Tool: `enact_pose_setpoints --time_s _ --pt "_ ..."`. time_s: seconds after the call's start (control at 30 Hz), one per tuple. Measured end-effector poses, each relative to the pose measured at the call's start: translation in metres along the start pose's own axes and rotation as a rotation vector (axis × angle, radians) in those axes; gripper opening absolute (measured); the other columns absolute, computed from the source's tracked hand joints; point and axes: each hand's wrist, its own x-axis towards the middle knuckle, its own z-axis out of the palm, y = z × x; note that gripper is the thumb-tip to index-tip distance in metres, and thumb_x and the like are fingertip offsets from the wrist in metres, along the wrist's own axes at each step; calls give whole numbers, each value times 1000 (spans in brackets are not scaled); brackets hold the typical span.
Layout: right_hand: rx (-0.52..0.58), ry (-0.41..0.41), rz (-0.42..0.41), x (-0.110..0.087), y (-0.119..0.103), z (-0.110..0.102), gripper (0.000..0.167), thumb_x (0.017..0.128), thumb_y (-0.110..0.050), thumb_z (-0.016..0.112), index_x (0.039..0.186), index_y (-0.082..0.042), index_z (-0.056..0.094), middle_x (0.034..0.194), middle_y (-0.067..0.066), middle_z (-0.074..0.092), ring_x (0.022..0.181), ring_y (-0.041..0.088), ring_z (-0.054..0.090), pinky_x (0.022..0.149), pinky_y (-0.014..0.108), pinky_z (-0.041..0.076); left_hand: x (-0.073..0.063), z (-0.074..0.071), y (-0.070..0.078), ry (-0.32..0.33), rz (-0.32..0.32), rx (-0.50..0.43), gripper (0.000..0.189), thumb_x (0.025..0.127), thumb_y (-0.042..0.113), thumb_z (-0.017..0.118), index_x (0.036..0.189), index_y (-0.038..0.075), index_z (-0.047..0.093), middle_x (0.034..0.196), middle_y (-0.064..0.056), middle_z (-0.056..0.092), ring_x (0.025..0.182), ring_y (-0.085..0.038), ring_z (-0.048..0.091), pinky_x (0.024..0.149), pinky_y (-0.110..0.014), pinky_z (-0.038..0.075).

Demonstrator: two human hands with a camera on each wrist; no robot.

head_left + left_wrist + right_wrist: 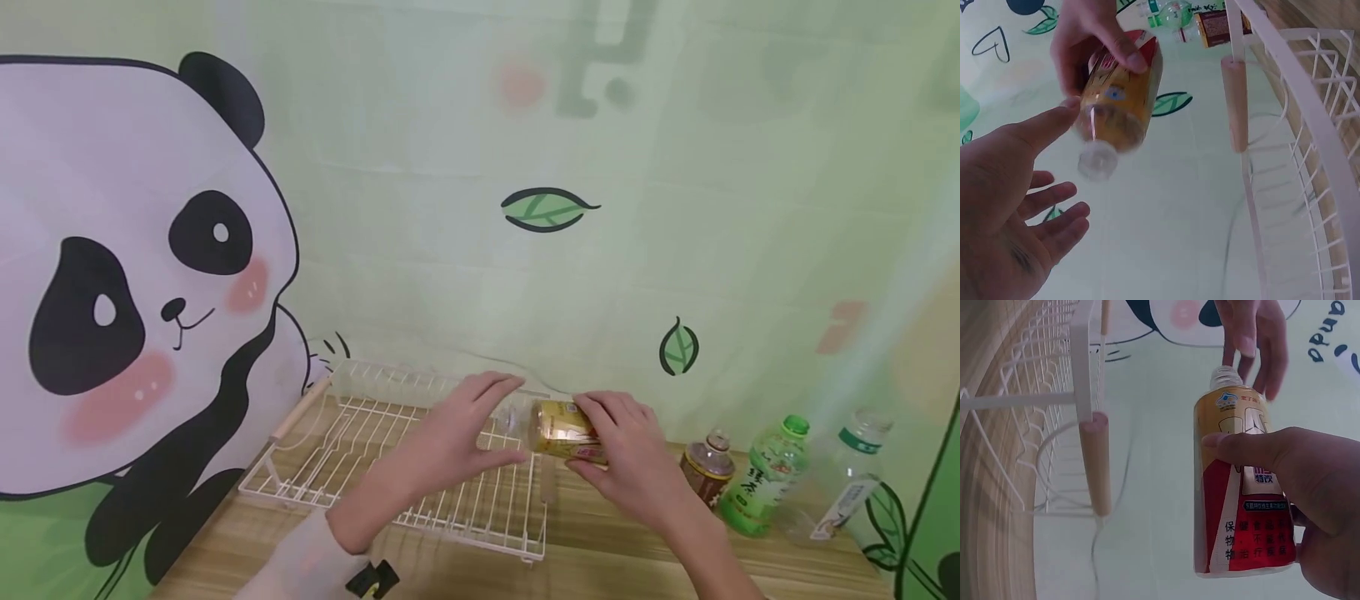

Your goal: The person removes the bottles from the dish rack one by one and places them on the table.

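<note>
A clear plastic drink bottle with a gold and red label is held in the air by my right hand, its thumb and fingers curled round the label. In the head view the bottle lies sideways with its neck towards the left. No cap shows on the neck in the right wrist view. My left hand is near the neck, fingers spread and thumb apart, with nothing in its grasp. The left wrist view shows its thumb close to the bottle; whether they touch I cannot tell.
Below the hands, a white wire dish rack with wooden handles stands on the wooden table. To the right are a brown-labelled bottle, a green bottle and a larger clear bottle. A panda-print cloth hangs behind.
</note>
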Motion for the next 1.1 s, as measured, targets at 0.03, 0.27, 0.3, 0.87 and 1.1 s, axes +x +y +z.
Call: enact_pose_setpoints --time_s 0.03,0.27,0.3,0.87,1.1 --pt "12 6 11 -2 4 0 83 73 -24 101 141 0 60 134 14 61 123 36 57 99 61 50 -2 -2 -3 0 -28 -9 93 89 48 85 163 13 40 159 -5 47 146 -24 46 114 -39 49" --pt "115 40 100 -16 29 2 82 74 -14 99 142 2 58 133 17 58 119 36 57 93 55 57 -17 -10 -25 -16 -135 -33 99 88 58 80 165 13 35 164 -6 43 149 -28 43 121 -45 39" --pt "122 41 116 -18 32 2 82 75 -13 99 143 1 57 133 17 57 119 36 57 93 54 58 -19 -10 -28 -19 -142 -35 99 88 58 80 165 13 36 164 -6 43 149 -28 43 121 -45 38" --pt "353 139 363 -44 74 39 78 84 -11 92 148 -1 49 133 17 53 121 37 58 92 61 59 -63 9 -59 -144 -269 -301 98 83 60 83 161 17 44 162 -4 47 146 -33 47 119 -57 40" --pt "469 161 513 -57 88 59 79 87 -13 89 151 3 45 142 25 53 132 48 53 106 69 48 -77 30 -53 -256 -216 -364 100 81 62 83 161 17 45 161 -2 48 141 -33 52 115 -55 45"
